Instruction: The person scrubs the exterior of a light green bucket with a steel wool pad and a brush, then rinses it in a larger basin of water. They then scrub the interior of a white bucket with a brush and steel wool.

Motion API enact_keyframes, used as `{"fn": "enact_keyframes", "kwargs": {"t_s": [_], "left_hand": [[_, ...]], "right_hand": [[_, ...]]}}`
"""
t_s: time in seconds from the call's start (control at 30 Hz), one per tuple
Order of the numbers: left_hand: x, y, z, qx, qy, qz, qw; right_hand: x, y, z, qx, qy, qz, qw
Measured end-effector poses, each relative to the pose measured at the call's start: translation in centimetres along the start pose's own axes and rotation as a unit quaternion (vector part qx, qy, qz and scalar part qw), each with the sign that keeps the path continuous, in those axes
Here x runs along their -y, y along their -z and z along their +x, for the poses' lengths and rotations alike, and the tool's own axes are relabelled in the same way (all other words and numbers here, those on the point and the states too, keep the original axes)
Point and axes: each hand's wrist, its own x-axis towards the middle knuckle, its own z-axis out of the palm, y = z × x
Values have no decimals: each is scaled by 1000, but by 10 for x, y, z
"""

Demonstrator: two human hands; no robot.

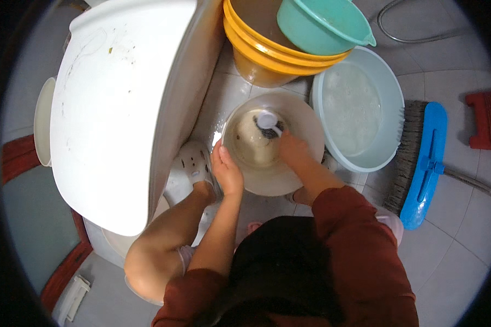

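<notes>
A pale round bucket [270, 182] stands on the floor between my feet, with shallow cloudy water in its bottom. My left hand [228, 171] steadies its left rim, the fingertips pointing away from me. Inside the bucket, my right hand [294, 149] grips the handle of a white scrub brush [267, 120]. Dark bristles show around the brush's rounded white head, low over the bucket's bottom. Whether the bristles touch the bottom cannot be made out.
Behind the bucket stand yellow buckets [266, 61] with a mint-green basin [323, 24] on top. A light-blue tub [325, 122] of cloudy water is at right, beside a blue broom [423, 167]. A large white plastic panel [114, 114] rises at left. A hose [417, 41] curves at upper right.
</notes>
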Motion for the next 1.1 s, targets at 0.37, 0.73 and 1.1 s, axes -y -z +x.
{"fn": "enact_keyframes", "kwargs": {"t_s": [0.37, 0.73, 1.1], "left_hand": [[0, -3, 0, -5, 10, -5, 1000], [-20, 8, -6, -81, -199, 147, 966], [-67, 12, -55, 94, -276, 212, 933]], "right_hand": [[25, -15, -10, 92, -164, 567, 802], [-13, 37, -96, 164, -129, 750, 627], [-22, 24, -194, 204, -113, 787, 571]]}}
